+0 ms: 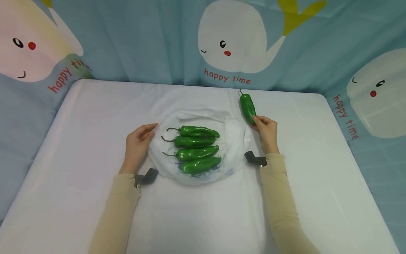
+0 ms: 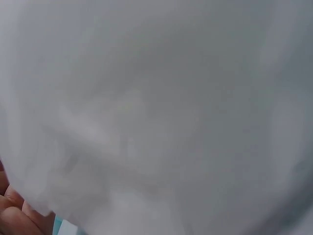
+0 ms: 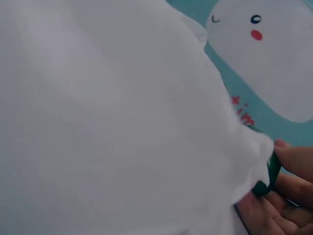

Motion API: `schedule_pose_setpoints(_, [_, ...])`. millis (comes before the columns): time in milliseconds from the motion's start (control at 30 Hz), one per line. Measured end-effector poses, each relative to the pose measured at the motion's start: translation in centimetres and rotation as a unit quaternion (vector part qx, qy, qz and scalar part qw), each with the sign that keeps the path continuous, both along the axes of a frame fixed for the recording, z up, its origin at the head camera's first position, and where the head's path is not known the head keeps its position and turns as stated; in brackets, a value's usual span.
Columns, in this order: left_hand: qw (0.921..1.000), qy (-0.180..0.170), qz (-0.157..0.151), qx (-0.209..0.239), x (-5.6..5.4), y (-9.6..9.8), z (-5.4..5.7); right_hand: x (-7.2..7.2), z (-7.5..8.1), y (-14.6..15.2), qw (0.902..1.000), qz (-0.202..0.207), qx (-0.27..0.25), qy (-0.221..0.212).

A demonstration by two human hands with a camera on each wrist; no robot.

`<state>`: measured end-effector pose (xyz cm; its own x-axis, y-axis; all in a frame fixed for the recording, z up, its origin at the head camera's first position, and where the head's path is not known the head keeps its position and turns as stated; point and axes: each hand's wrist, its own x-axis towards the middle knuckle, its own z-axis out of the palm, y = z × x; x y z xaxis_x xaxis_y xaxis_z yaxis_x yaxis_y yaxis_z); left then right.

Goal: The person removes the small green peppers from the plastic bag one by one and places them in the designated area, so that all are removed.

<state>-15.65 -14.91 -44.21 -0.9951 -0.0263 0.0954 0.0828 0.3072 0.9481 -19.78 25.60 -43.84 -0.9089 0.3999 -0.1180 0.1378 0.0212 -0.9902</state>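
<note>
A white plastic bag [image 1: 236, 141] lies mouth up on the table, with several green peppers [image 1: 199, 131] in a row inside it, most of their stems toward the left. At the bag's left rim, my left hand [image 1: 138, 143] pinches the plastic between thumb and fingers. My right hand [image 1: 268, 132] grips the lower end of another green pepper [image 1: 247, 107], its stem pointing away, just beyond the bag's right edge. White plastic [image 2: 156, 107] fills most of the left wrist view. In the right wrist view the bag [image 3: 122, 117] hides much of the held pepper [image 3: 274, 169].
A white cloth covers the table [image 1: 196, 218]. Behind and at both sides hangs a blue curtain [image 1: 142, 42] printed with whales. Each wrist carries a small black camera mount, the left one [image 1: 146, 177] and the right one [image 1: 255, 159] both close to the bag.
</note>
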Motion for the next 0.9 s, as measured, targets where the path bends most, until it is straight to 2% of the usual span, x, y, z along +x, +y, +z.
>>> schedule_pose_setpoints(67, [1.0, 0.001, -0.002, 0.001, 0.0, -0.1, 0.0, 0.0, -0.1, 0.0, 0.9999, 0.005, 0.015, 0.004])
schedule_pose_setpoints(200, [1.0, -0.004, -0.003, -0.002, 0.0, -0.1, 0.4, 0.0, -0.2, 0.0, 0.9965, 0.013, 0.082, 0.01])
schedule_pose_setpoints(333, [1.0, -0.008, -0.002, -0.005, 0.6, 0.4, 2.0, 0.3, -0.2, 0.4, 0.9883, 0.011, 0.152, 0.001])
schedule_pose_setpoints(433, [1.0, -0.004, -0.005, -0.004, 0.9, 0.7, 2.8, 0.4, -0.2, 0.6, 0.9851, 0.014, 0.172, -0.006])
schedule_pose_setpoints(500, [1.0, -0.004, -0.005, -0.002, 0.8, 0.6, 2.5, 0.4, -0.2, 0.7, 0.9846, 0.021, 0.173, -0.008])
schedule_pose_setpoints(700, [1.0, -0.007, -0.001, -0.002, -0.1, 0.0, 0.6, 0.2, -0.1, 0.9, 0.9874, 0.028, 0.156, -0.002])
schedule_pose_setpoints(900, [1.0, -0.006, 0.002, -0.002, -0.1, -0.1, 0.2, 0.4, -0.5, 0.7, 0.9891, 0.015, 0.146, 0.007])
